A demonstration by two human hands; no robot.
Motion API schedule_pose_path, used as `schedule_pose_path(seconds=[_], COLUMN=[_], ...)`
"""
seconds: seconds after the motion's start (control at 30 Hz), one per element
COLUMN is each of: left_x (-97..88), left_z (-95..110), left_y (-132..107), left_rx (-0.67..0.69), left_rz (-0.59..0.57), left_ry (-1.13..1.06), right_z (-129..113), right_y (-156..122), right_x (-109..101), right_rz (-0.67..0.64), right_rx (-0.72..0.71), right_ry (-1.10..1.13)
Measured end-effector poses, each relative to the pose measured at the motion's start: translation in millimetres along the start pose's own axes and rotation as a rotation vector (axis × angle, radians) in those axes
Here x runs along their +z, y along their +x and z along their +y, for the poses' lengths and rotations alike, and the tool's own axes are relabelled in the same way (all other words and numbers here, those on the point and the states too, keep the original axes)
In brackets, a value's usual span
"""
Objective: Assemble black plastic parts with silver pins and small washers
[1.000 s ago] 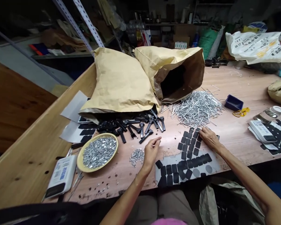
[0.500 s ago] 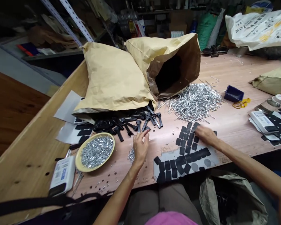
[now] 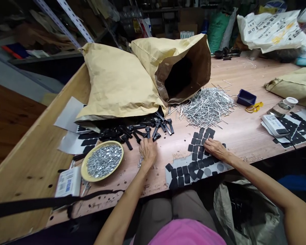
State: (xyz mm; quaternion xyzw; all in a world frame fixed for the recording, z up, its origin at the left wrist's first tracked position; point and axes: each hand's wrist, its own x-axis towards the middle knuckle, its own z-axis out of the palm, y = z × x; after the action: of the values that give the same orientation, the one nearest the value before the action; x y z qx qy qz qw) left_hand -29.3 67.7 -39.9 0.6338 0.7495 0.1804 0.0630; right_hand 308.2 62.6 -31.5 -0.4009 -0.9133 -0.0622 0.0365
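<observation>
My left hand (image 3: 148, 150) rests palm down on the wooden table (image 3: 247, 132), fingers curled together. Its tips are at the near edge of a heap of black plastic pieces (image 3: 142, 129), and what they hold is hidden. A small pile of silver bits (image 3: 140, 162) lies just under the wrist. My right hand (image 3: 214, 148) lies with fingers stretched flat on a sheet of black adhesive pads (image 3: 193, 166), tips on the upper pads. A pile of thin metal pins (image 3: 206, 107) lies beyond that hand.
Two tan paper sacks (image 3: 117, 85) lie behind the black pieces, one open toward the pins. A yellow dish of silver bits (image 3: 102, 165) and a white box (image 3: 67, 182) sit at the left. A blue tray (image 3: 246, 97), yellow rubber bands (image 3: 253, 108) and more pad sheets (image 3: 293, 127) are at the right.
My left hand moved left and forward, from open table to the edge of the black pieces. My right hand slid slightly left along the pads. The camera tilted down and left.
</observation>
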Motion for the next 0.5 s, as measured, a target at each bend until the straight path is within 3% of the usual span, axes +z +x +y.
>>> schedule_pose_path(seconds=[0.13,0.27,0.33,0.4,0.5], left_x=[-8.0,-26.2,-37.8,-49.1,-63.4], left_z=[3,7,9,15,25], left_y=[0,-6,-12,-19,-33], left_rx=[-0.044,-0.059,-0.056,-0.079,-0.168], left_rz=[-0.019,-0.002,0.046,0.044,-0.054], left_ry=[-0.024,-0.119,-0.267,-0.488,-0.910], right_z=[10,-7,-18,-25,-37], right_y=[10,2,-12,-34,-81], right_x=[-5,-16,-30,-48,-74], right_rz=[0.028,-0.032,-0.028,0.013,-0.003], right_rx=[0.219,0.022,0.014,0.136,0.342], right_ry=[0.053,0.087,0.093,0.108,0.186])
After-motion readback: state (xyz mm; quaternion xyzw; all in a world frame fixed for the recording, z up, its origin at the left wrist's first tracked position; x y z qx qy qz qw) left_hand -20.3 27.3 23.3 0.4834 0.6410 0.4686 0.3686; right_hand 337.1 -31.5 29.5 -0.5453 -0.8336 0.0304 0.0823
